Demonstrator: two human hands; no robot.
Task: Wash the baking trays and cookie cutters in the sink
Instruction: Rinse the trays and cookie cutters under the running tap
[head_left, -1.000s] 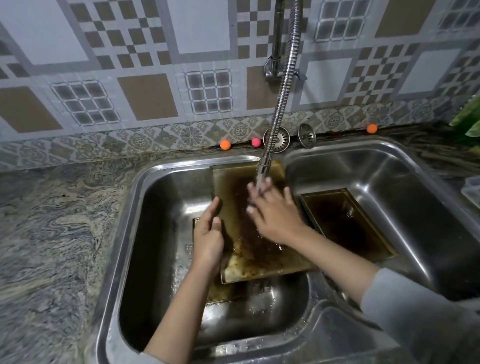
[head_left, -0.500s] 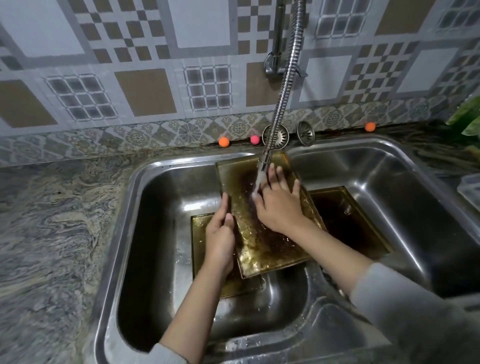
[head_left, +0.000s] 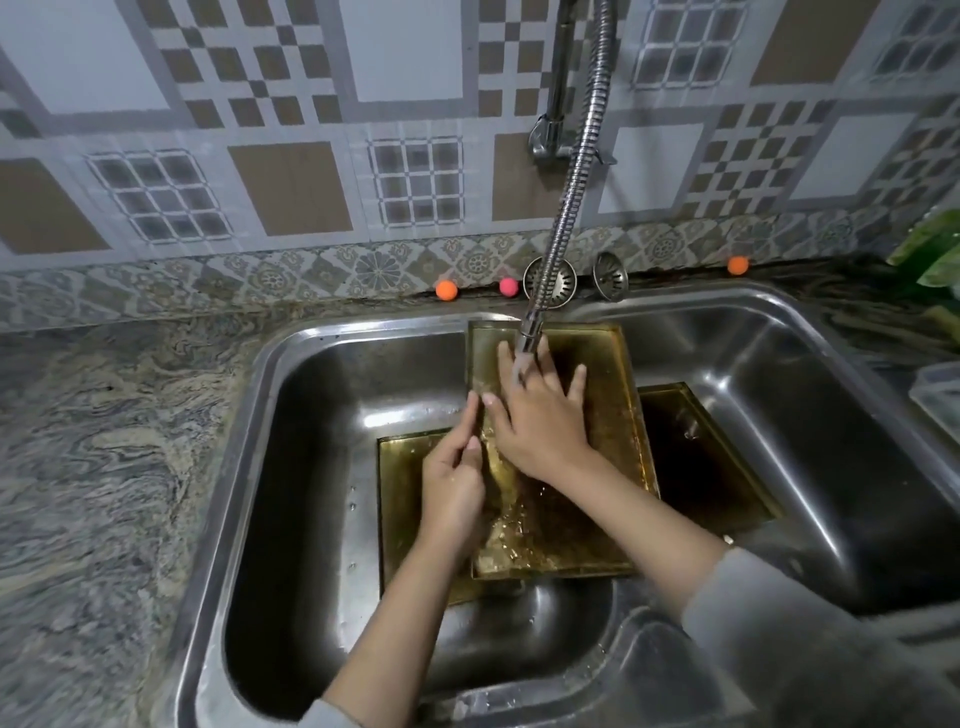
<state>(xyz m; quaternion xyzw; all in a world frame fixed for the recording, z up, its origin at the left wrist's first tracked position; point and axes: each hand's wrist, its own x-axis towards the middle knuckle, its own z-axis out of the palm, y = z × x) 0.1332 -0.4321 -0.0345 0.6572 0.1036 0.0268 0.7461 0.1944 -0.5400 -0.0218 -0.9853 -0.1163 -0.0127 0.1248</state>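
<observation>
Steel sink (head_left: 332, 364), greasy rectangular tray (head_left: 613, 431) (wet)

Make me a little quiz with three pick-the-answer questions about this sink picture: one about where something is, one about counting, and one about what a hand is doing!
1. Where does the tilted, greasy golden baking tray lean?
A. On the stone counter
B. Against the back of the left steel sink basin
C. On the wall tiles

2. How many small orange balls sit behind the sink?
A. Two
B. Five
C. None

3. What is the right hand doing?
A. Squeezing a sponge
B. Resting on the counter
C. Lying flat, fingers spread, on the tray under the running water

Answers: B, the tray's top edge rests by the basin's back rim under the flexible metal faucet hose. A, one orange ball left of the hose, another to the right. C, its straight fingers press the wet tray while the left hand holds the tray's left edge.
</observation>
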